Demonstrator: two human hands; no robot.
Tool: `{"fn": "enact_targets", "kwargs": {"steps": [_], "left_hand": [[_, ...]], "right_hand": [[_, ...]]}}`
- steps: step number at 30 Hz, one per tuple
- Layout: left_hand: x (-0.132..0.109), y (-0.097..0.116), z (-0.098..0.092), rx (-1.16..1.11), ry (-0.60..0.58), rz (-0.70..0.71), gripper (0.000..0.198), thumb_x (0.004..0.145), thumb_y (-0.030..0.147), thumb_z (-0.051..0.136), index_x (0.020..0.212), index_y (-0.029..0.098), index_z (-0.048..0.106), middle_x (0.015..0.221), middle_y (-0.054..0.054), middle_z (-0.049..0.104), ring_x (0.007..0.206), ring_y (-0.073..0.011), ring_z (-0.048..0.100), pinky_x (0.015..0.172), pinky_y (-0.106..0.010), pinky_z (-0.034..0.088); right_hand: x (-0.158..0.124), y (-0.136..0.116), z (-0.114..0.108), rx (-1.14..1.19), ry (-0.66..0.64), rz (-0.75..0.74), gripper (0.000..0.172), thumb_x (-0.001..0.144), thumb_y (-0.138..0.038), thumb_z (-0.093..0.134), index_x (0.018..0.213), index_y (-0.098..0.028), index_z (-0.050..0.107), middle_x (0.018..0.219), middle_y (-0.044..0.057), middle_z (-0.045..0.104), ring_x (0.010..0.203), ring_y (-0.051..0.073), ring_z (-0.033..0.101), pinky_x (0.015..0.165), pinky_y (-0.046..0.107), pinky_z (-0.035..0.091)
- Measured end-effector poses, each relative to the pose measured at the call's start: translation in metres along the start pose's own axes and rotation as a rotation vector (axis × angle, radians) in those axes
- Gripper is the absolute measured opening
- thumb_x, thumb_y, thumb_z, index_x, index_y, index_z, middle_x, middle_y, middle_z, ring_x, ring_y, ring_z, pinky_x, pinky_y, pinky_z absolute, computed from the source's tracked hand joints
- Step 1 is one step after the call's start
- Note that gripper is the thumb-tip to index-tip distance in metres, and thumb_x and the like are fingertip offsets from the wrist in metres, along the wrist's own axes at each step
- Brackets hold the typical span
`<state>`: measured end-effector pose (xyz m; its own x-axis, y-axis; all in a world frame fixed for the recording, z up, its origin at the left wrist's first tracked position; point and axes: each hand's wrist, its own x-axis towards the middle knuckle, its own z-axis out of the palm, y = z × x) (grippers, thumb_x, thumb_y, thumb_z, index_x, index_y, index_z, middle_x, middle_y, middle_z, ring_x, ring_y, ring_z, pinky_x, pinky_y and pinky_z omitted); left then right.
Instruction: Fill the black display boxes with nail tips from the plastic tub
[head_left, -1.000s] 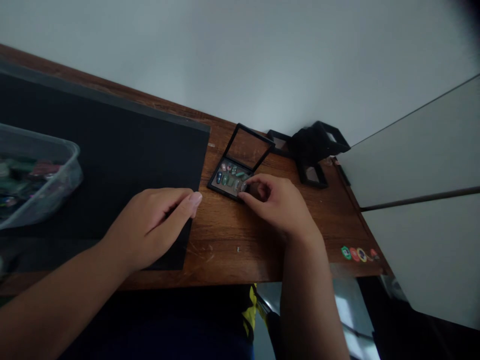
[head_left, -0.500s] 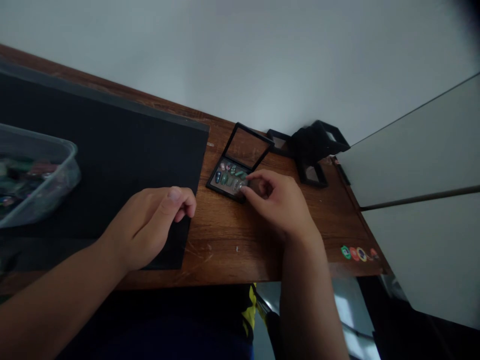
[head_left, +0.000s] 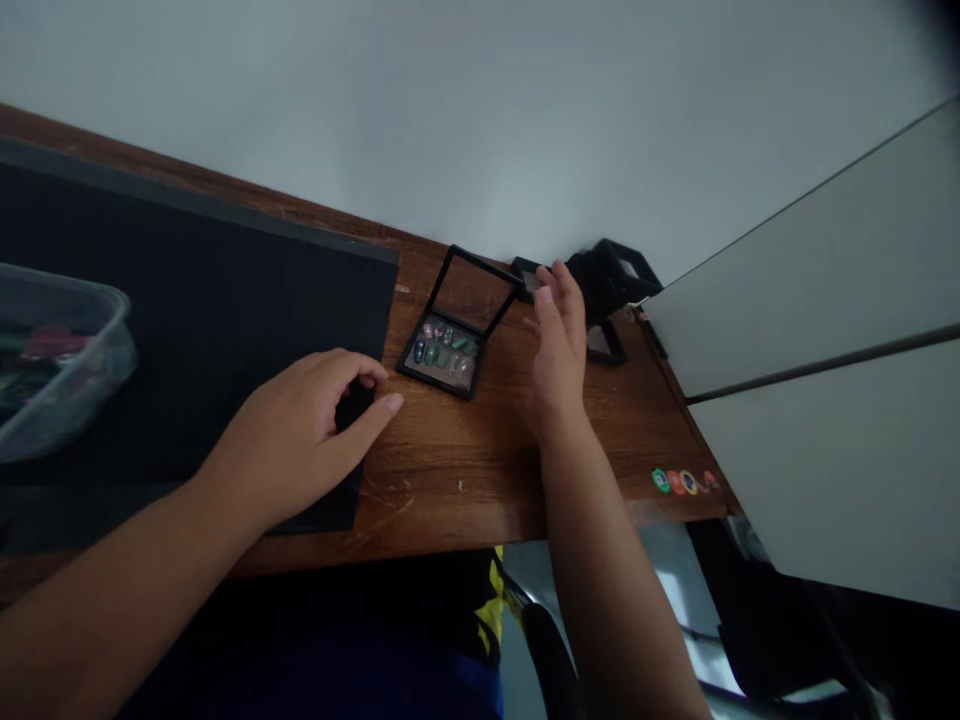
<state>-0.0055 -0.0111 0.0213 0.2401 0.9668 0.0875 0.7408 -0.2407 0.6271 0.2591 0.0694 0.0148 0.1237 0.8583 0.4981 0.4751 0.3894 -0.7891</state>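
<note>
Both hands, left [head_left: 307, 430] and right [head_left: 559, 360], are loosely spread, nothing visibly held; mid-frame case [head_left: 439, 384] likely light, rigid: grip edgewise.

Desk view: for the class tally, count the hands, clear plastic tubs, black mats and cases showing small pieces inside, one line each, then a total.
Hands (left hand, right hand): 2
Clear plastic tub: 1
Black mat: 1
Open case with small pieces inside: 1
Total: 5
</note>
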Motion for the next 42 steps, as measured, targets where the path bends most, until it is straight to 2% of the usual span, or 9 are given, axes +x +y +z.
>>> {"fn": "enact_targets", "kwargs": {"steps": [2,4,9,15,24,29,34,38,42], "left_hand": [[0.002,-0.001,0.005,0.091,0.029,0.039,0.049,0.098,0.051,0.051,0.134,0.021,0.063,0.126,-0.011,0.070,0.109,-0.0312,0.064,0.089,-0.044,0.053],[0.002,-0.003,0.009,0.181,0.041,0.108,0.059,0.099,0.048,0.048,0.148,0.017,0.055,0.138,-0.014,0.064,0.121,-0.0343,0.059,0.099,-0.049,0.050],[-0.002,-0.007,0.015,0.301,0.031,0.191,0.056,0.101,0.045,0.043,0.148,0.019,0.059,0.149,-0.014,0.059,0.131,-0.0379,0.052,0.102,-0.054,0.048],[-0.001,-0.007,0.016,0.293,0.003,0.201,0.056,0.102,0.048,0.045,0.149,0.021,0.058,0.153,-0.009,0.059,0.134,-0.0389,0.050,0.103,-0.055,0.044],[-0.002,-0.008,0.013,0.236,-0.001,0.174,0.058,0.101,0.047,0.046,0.151,0.020,0.055,0.153,-0.009,0.060,0.131,-0.0386,0.051,0.103,-0.057,0.043],[0.000,-0.010,0.008,0.057,0.052,0.078,0.073,0.098,0.048,0.051,0.158,0.009,0.038,0.145,-0.013,0.066,0.133,-0.0345,0.054,0.112,-0.054,0.042],[0.001,-0.013,0.004,-0.049,0.055,-0.011,0.082,0.091,0.054,0.062,0.159,0.015,0.037,0.139,-0.009,0.070,0.131,-0.0340,0.057,0.111,-0.051,0.045],[0.001,-0.014,0.004,-0.054,0.061,0.001,0.073,0.091,0.054,0.064,0.152,0.019,0.047,0.135,-0.008,0.073,0.130,-0.0336,0.058,0.111,-0.052,0.046],[0.001,-0.013,0.003,-0.044,0.065,0.036,0.060,0.092,0.051,0.063,0.142,0.020,0.057,0.126,-0.009,0.076,0.120,-0.0317,0.063,0.107,-0.050,0.049]], "right_hand": [[0.004,0.004,0.006,0.094,-0.002,0.021,0.056,0.099,-0.058,0.052,0.149,-0.032,0.052,0.150,0.008,0.058,0.143,0.027,0.052,0.115,0.050,0.045],[0.004,0.001,0.011,0.133,0.002,0.018,0.049,0.097,-0.057,0.056,0.136,-0.028,0.064,0.141,0.007,0.067,0.137,0.025,0.058,0.118,0.049,0.044],[-0.002,-0.009,0.011,0.135,0.023,0.001,0.036,0.097,-0.050,0.060,0.121,-0.027,0.074,0.129,0.005,0.075,0.127,0.023,0.067,0.119,0.047,0.044],[-0.005,-0.011,-0.001,0.122,0.050,0.053,0.023,0.089,-0.037,0.070,0.106,-0.026,0.080,0.115,0.004,0.080,0.108,0.023,0.075,0.107,0.047,0.056],[-0.012,-0.033,-0.023,0.244,-0.240,0.025,0.015,0.081,-0.028,0.083,0.097,-0.029,0.082,0.102,0.001,0.082,0.096,0.019,0.076,0.099,0.042,0.059],[-0.016,-0.041,-0.026,0.283,-0.468,0.072,0.027,0.079,-0.027,0.086,0.105,-0.027,0.080,0.107,0.002,0.082,0.100,0.019,0.076,0.097,0.040,0.061],[-0.020,-0.046,-0.025,0.235,-0.651,0.063,0.036,0.079,-0.024,0.087,0.114,-0.026,0.077,0.104,0.002,0.081,0.102,0.020,0.076,0.103,0.041,0.057],[-0.023,-0.042,-0.019,0.206,-0.717,0.047,0.042,0.078,-0.027,0.088,0.118,-0.025,0.075,0.107,0.003,0.080,0.104,0.021,0.074,0.105,0.042,0.055],[-0.023,-0.039,-0.013,0.133,-0.658,-0.060,0.047,0.077,-0.029,0.088,0.121,-0.027,0.072,0.123,0.006,0.075,0.115,0.024,0.070,0.107,0.046,0.052]]}}
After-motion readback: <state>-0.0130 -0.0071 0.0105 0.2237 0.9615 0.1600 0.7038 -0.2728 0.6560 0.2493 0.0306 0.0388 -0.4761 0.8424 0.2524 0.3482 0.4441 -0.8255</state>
